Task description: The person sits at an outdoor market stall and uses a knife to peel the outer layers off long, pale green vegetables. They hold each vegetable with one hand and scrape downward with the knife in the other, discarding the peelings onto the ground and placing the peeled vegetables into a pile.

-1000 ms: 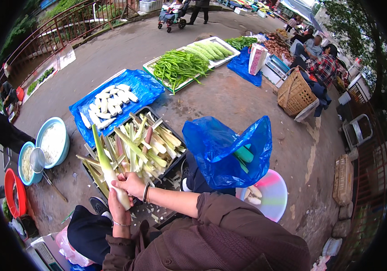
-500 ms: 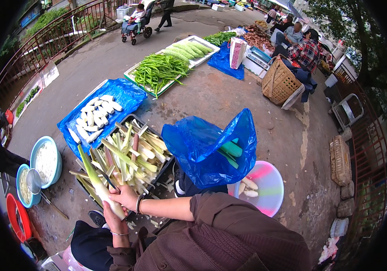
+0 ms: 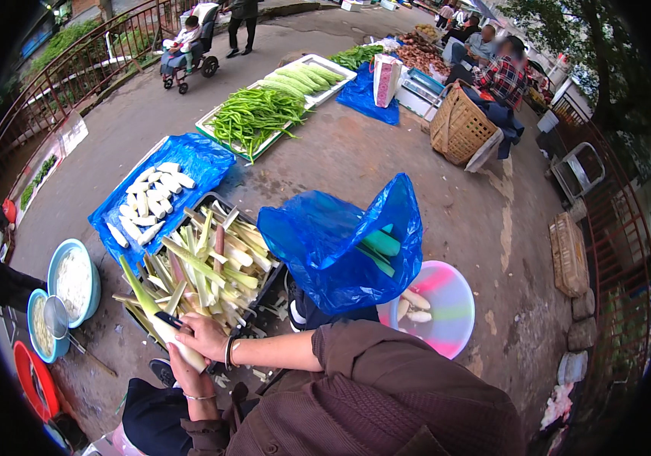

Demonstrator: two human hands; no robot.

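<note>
My left hand (image 3: 187, 368) grips the lower white part of a long, pale green-and-white stalk (image 3: 140, 290), held at a slant. My right hand (image 3: 202, 334) is closed on a small dark-handled cutting tool (image 3: 167, 321) laid against that stalk. Just beyond them a black crate (image 3: 266, 287) is heaped with peeled leaf sheaths (image 3: 215, 251). Peeled white shoots (image 3: 143, 199) lie on a blue plastic sheet (image 3: 211, 152) behind it. An open blue bag (image 3: 303, 251) with green pieces inside stands right of the crate, beside a translucent basin (image 3: 451, 304) holding a few pale shoots.
Two blue basins (image 3: 86, 281) with a strainer and a red basin (image 3: 25, 357) sit at left. Trays of green peppers (image 3: 253, 118) and gourds lie farther ahead. A woven basket (image 3: 458, 129), seated people (image 3: 504, 76) and railings (image 3: 614, 228) line the right. A stroller (image 3: 189, 57) passes behind.
The view has shifted slightly, so nearby goods appear farther left. The stroller and walking person have moved left along the path. The dark tool in my right hand now shows across the stalk.
</note>
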